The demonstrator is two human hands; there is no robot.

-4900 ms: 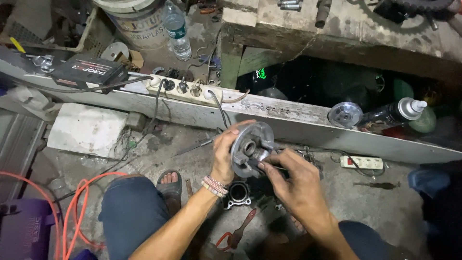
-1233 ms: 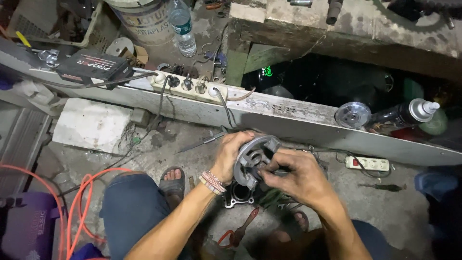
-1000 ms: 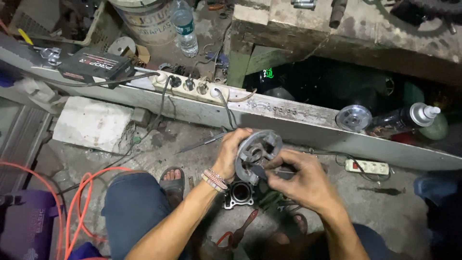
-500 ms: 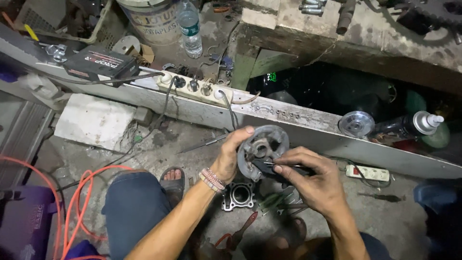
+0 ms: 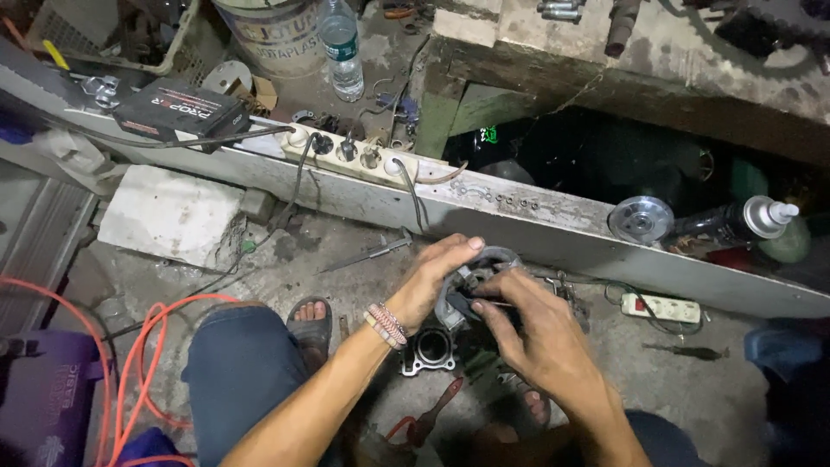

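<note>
Round metal part checked, both hands on.
We note left hand (image 5: 437, 277) cupping round metal part (image 5: 484, 264) at knee ht; right hand (image 5: 527, 333) since dropped over its face, pinching dark tool (image 5: 471, 304).

The round grey metal housing (image 5: 484, 275) looks dull and greasy. A matt cast-metal cylinder block (image 5: 430, 350) sits on the rough, stained concrete floor (image 5: 285, 259). The clear plastic bottle (image 5: 341, 47) shines; the orange cable (image 5: 143, 346) looks rubbery.
</note>
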